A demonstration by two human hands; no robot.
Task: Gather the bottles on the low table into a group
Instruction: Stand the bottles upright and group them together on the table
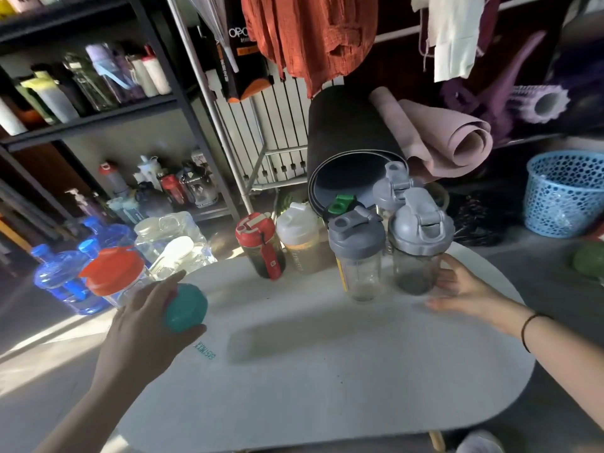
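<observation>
On the white oval low table [327,371], my left hand [143,325] grips a teal-lidded bottle [186,308] near the left edge; its pale body with teal lettering blends into the tabletop. My right hand [464,289] is spread open against the right side of a smoky grey-lidded bottle [418,243], thumb touching it. Left of that stands a clear grey-lidded shaker [358,256]. Behind are another grey-lidded bottle [392,188] and a green-capped black one [341,204]. A white-lidded tan shaker [299,240] and a red-lidded dark bottle [261,246] stand at the far edge.
An orange-lidded jar [111,273], clear containers [173,243] and blue water jugs [65,276] sit beyond the table's left end. Rolled mats [353,142] lean behind the bottles. A blue basket [565,194] is at the right. Shelves [91,119] hold several more bottles.
</observation>
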